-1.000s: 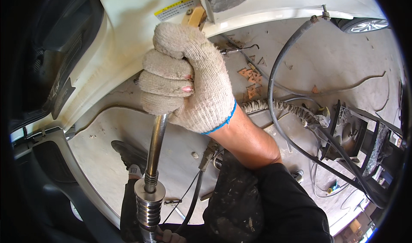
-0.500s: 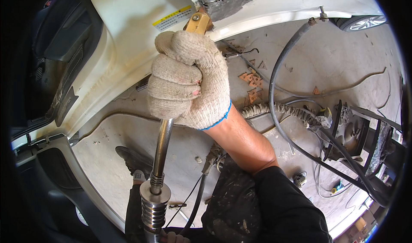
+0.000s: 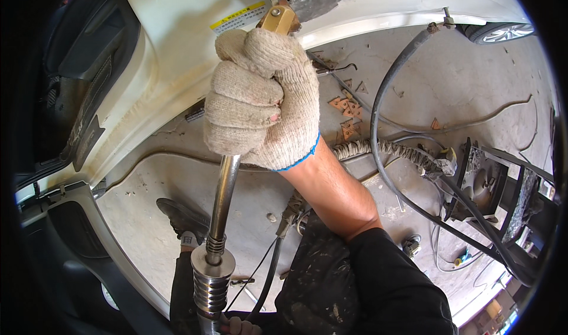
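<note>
Gripping steel rod [image 3: 223, 199], gloved right hand [image 3: 263, 101]

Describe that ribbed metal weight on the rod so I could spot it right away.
Start at the white car body and the gloved right hand gripping a shiny steel rod. Follow the rod down to the ribbed metal weight. It is the only thick, grooved cylinder; the cables nearby are thin and dark.
</note>
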{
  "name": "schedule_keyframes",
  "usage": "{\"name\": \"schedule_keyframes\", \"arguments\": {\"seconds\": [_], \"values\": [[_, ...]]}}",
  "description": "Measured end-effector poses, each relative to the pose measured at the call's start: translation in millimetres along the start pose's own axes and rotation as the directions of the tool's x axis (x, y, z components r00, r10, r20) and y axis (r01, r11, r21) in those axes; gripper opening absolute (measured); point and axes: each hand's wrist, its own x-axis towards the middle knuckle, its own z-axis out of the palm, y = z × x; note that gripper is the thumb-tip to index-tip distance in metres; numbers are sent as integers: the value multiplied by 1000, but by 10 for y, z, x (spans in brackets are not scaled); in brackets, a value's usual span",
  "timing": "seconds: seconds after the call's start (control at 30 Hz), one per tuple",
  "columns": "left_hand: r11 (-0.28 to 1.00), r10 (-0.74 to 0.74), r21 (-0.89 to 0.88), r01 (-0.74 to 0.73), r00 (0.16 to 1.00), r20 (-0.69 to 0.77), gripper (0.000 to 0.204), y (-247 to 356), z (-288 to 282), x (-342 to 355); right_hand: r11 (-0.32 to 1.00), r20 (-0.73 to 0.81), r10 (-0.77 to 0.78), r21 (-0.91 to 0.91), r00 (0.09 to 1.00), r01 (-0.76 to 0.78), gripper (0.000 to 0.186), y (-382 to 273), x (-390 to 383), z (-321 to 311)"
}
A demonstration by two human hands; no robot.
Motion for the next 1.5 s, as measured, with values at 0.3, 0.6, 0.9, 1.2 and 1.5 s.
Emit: {"name": "schedule_keyframes", "arguments": {"seconds": [0.3,0.6,0.9,1.2,1.5], "values": [[1000,6,-5,-7,1000,-11,29,13,108,62,999,6,5,34,1000,-5,29,-9,9,-14],[1000,-1,-4,1,1000,-10,31,68,225,115,1000,64,6,12,998,-6,30,-14,53,-48],[1000,13,-15,-13,1000,-10,33,22,288,70,999,57,27,-37,998,-25,30,-21,43,-63],[999,27,-17,-28,999,-26,34,48,222,-182,1000,37,10,7,999,-10,29,-7,35,-38],[999,27,-30,-28,999,-34,36,23,249,-272,986,-61,-76,-152,995,66,30,130,-33,4]]}}
